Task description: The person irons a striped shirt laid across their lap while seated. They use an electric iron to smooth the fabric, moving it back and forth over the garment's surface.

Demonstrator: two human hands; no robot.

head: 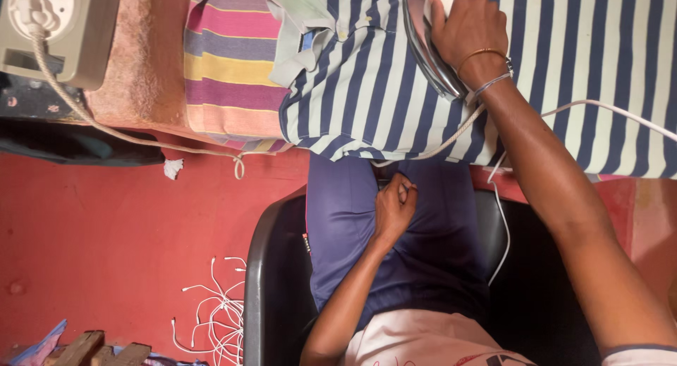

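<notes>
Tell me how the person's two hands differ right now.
The right hand is stretched forward, gripping the iron on the striped shirt; the left hand is drawn back in a loose fist on the lap, with no tool in it. The right wrist wears bangles; the left wrist shows none. Both are bare.

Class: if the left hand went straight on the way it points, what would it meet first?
Probably the hanging hem of the striped shirt; the left hand rests on the lap just below it, though depth is unclear.

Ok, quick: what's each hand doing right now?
Left hand: closed in a loose fist, resting on the lap, holding nothing visible.
Right hand: closed on the iron, on the striped shirt.
</notes>
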